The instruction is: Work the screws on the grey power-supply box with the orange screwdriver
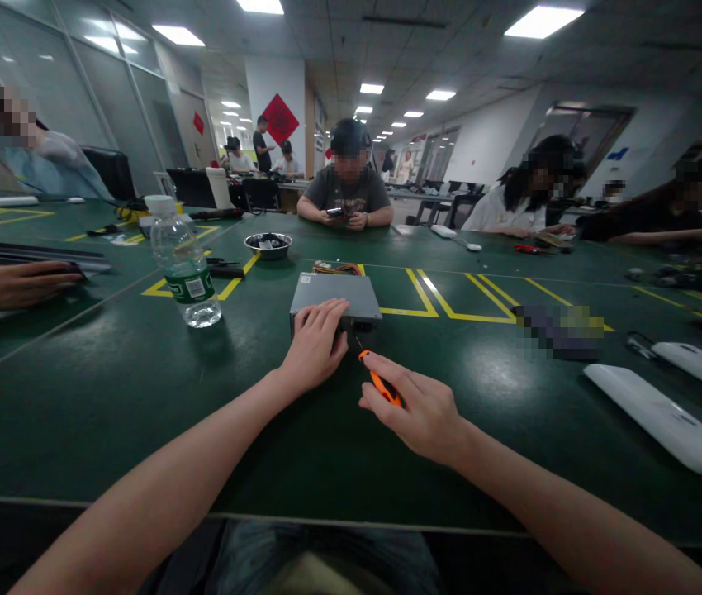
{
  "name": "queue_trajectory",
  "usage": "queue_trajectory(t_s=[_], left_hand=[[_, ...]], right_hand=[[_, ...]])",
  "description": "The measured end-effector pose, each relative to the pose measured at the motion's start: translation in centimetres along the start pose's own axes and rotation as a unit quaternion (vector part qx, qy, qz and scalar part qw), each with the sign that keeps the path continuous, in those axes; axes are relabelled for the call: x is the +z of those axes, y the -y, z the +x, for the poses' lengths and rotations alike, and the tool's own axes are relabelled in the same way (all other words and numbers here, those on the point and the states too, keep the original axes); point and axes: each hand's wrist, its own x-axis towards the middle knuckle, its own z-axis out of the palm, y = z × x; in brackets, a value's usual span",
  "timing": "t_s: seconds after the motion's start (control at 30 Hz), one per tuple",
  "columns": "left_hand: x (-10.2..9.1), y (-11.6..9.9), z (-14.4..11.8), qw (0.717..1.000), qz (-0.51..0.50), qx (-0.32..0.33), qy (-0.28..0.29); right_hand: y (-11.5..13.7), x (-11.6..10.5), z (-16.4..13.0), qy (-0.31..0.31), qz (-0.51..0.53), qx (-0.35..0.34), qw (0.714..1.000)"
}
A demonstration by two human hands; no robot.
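A grey metal computer power supply unit [332, 291] lies on the green table in front of me, its bundle of coloured cables [337, 268] at the far side. My left hand [317, 339] grips its near left part, fingers laid over the top and thumb down at the near face. In my right hand [419, 405] is a screwdriver [381, 387] with an orange and black handle. Its thin shaft points at the near face of the unit, beside the socket [362, 327]. Whether the tip touches a screw is too small to tell.
A water bottle [187, 277] stands left of the unit, with a metal bowl [268, 245] of small parts behind. At right lie white elongated devices [666, 417] and a blurred dark object [558, 332]. Another person's hand [22, 285] rests at left; several people sit around the table.
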Motion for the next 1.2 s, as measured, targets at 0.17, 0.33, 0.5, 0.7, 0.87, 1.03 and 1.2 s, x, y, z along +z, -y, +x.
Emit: queue_trajectory(t_s=[0.17,0.33,0.5,0.7,0.87,1.03,1.2], left_hand=[[0.4,0.3,-0.1,0.999,0.046,-0.004,0.003],[0.3,0.3,-0.1,0.999,0.05,-0.006,0.011],[0.4,0.1,-0.1,0.998,0.055,-0.011,0.011],[0.4,-0.1,-0.1,0.998,0.058,-0.015,0.021],[0.4,-0.1,-0.1,0.998,0.06,-0.019,0.021],[0.5,-0.1,0.0,0.997,0.067,-0.022,0.024],[0.4,-0.2,0.0,0.998,0.063,-0.02,0.019]], right_hand=[[0.5,-0.2,0.4,0.005,0.013,0.023,1.0],[1.1,0.1,0.2,0.045,0.03,-0.007,0.999],[0.4,0.0,-0.1,0.02,0.005,-0.001,1.0],[-0.2,-0.2,0.0,-0.015,0.022,0.051,0.998],[-0.1,0.1,-0.6,0.026,0.026,0.014,0.999],[-0.5,0.0,-0.7,-0.003,-0.011,0.015,1.0],[-0.3,-0.3,-0.1,-0.004,0.008,0.039,0.999]])
